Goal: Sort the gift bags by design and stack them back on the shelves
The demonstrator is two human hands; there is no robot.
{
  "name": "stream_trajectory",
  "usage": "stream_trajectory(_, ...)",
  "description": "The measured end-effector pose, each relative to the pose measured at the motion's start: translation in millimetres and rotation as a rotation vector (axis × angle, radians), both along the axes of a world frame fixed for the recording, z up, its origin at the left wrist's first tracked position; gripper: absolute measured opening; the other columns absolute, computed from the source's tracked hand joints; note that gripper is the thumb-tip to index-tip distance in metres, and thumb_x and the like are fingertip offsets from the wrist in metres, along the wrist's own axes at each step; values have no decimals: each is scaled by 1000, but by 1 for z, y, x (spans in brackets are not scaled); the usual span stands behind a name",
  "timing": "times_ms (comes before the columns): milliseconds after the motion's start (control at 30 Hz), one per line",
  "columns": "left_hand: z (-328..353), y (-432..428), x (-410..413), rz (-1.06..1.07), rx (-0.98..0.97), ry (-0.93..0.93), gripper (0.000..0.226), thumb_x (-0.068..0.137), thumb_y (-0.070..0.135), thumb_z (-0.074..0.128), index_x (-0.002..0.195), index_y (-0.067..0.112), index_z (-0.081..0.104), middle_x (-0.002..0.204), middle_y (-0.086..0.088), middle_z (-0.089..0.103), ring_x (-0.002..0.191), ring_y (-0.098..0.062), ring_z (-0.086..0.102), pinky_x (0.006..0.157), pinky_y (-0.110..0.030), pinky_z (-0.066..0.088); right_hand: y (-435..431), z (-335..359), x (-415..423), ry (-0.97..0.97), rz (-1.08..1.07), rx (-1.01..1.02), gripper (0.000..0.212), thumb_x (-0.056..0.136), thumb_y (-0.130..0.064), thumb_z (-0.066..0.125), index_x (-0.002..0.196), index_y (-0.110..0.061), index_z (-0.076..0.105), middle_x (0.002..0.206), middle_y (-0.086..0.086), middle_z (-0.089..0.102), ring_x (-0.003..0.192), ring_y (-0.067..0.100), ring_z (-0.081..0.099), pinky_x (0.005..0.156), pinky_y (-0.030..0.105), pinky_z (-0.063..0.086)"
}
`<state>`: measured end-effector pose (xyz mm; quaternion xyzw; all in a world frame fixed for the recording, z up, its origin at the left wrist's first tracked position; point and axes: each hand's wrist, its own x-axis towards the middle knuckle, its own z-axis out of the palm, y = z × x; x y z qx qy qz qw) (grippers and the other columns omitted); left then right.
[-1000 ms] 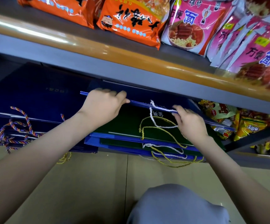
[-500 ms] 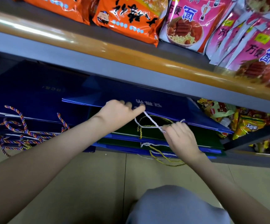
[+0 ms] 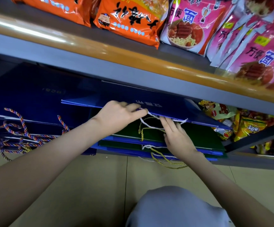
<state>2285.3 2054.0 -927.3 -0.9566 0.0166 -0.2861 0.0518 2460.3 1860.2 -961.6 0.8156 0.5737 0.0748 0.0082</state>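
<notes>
Flat blue paper gift bag (image 3: 149,104) tops the lower-shelf stack.
The left hand (image 3: 118,115) pinches its white twisted cord handle (image 3: 143,124) at the near edge; the right hand (image 3: 177,138) lays straight fingers (image 3: 167,123) on the cord, over a flat green paper bag (image 3: 203,136).

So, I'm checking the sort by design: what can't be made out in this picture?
Head view:
- Top blue bag: print too small, blurred.
- Green bags beneath: faces covered by bags above and right hand.
- Navy bags: backs hidden under upper shelf.
</notes>
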Motion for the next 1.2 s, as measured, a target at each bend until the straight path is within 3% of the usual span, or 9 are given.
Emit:
stream_trajectory(200,-3,5,10,70,-15,57,76,49,-9,77,121,10,62,82,-6,73,56,-24,65,38,-23,44,-14,27,-15,-446,235,385,41,93,-29,54,131,-16,54,128,1,61,87,21,43,73,34,33)
stream_trajectory(367,-7,-20,12,-120,5,46,70,51,-10,73,116,4,51,90,-14,71,65,-29,68,45,-35,54,4,51,13,69,-19,-78,73,91,-47,54,152,-26,19,148,4,41,131,22,37,103,38,33)
stream_trajectory(467,-5,-29,12,-102,5,42,74,50,-7,78,116,6,47,95,-13,72,69,-29,69,48,-34,55,7,48,30,-20,-51,-240,58,97,-23,49,149,-34,25,146,3,46,121,28,55,87,39,49)
stream_trajectory(600,7,-47,7,-38,-207,-10,39,78,25,49,108,11,68,98,-4,72,81,-24,70,50,-32,55,-3,36,27,-156,12,36,86,58,19,68,137,-12,52,112,15,69,96,35,69,57,40,57)
stream_trajectory(733,5,-65,14,234,-197,125,68,84,60,34,116,8,64,101,-10,72,94,-26,69,60,-29,55,-16,31,30,-319,74,265,72,69,13,43,138,-8,47,116,15,67,108,36,64,89,46,52)
stream_trajectory(833,-6,-56,23,331,14,134,45,81,35,62,111,2,68,98,-19,71,88,-29,71,66,-31,56,-20,30,29,-376,82,301,65,75,10,34,135,-7,53,118,13,66,113,35,61,98,47,48)
stream_trajectory(933,-15,-42,26,292,182,127,43,79,3,38,111,-3,67,102,-23,69,88,-33,70,72,-36,58,-17,25,33,-366,136,299,65,77,12,34,135,-10,52,124,12,64,120,31,57,103,45,43)
stream_trajectory(1133,7,-16,34,342,286,300,32,70,3,47,93,2,69,72,-8,68,58,-20,66,43,-22,43,-12,17,37,-341,358,333,53,94,-15,50,143,-10,30,139,13,49,131,25,40,112,46,25)
stream_trajectory(1200,11,-5,35,403,265,394,40,81,3,52,120,-2,51,94,-8,67,78,-20,69,55,-27,46,-16,16,28,-326,450,452,51,92,-26,59,136,-14,36,134,8,47,122,23,46,105,43,29)
